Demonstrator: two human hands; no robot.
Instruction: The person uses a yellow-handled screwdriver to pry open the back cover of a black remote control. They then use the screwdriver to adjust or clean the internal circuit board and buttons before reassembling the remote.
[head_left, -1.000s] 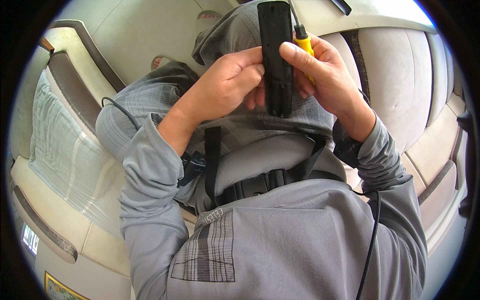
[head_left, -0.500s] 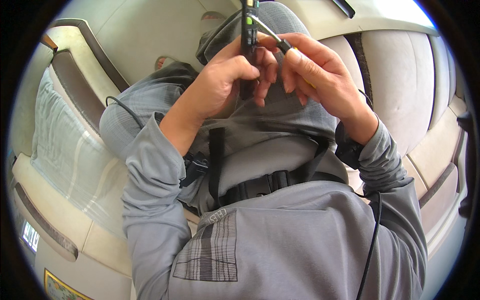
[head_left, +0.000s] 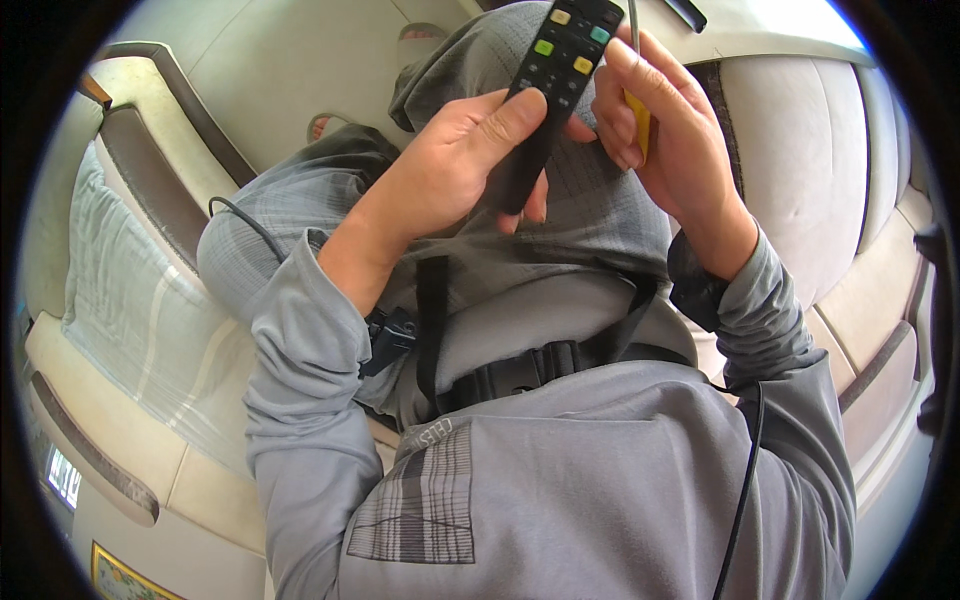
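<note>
Nearby, grey shirt: the grey shirt (head_left: 600, 480) fills the lower part of the view, well below the remote.
Black belt: the belt (head_left: 555, 362) crosses the waist, below the remote.
Left hand: the left hand (head_left: 462, 145) grips the remote (head_left: 555, 75), thumb pressed on the button face, fingers curling underneath.
Remote: between the two hands, button face up, tilted with its far end toward the right; green, teal and yellowish buttons show near that end.
Right hand: the right hand (head_left: 682, 135), just right of the remote, has its fingers closed around a yellow-handled tool; whether its thumb touches the remote's edge, I cannot tell.
Yellow-handled tool: the tool (head_left: 640, 125) stands just right of the remote, its shaft running beyond the top edge.
Trousers: the grey checked trousers (head_left: 610, 225) lie beneath the remote.
Sofa: the pale sofa (head_left: 800, 160) is right of the remote.
Tabletop: the pale tabletop (head_left: 770, 30) lies beyond the remote, rightward.
Floor: the tiled floor (head_left: 270, 80) spreads left of the remote.
</note>
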